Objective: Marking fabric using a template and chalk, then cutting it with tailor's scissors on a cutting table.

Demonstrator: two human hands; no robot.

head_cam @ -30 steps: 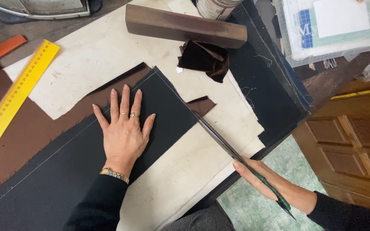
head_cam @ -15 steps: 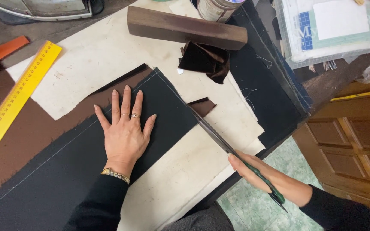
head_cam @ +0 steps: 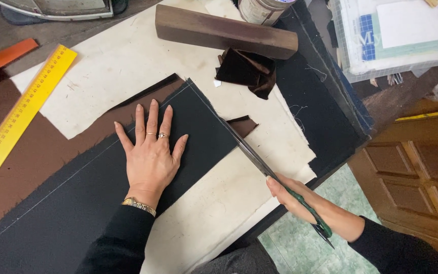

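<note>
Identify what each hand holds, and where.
Right hand grips the scissors by their green handles. Left hand holds nothing; it lies flat on black fabric.

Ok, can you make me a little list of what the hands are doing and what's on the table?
left hand: pressed flat, fingers spread, on the black fabric
right hand: gripping the scissors
scissors: blades along the black fabric's right edge
beside: yellow ruler, cream paper
behind: wooden block, dark fabric scrap

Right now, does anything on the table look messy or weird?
A crumpled dark brown scrap lies bunched below the wooden block, while the other cloth lies flat. The black fabric under the left hand has frayed edges.
</note>
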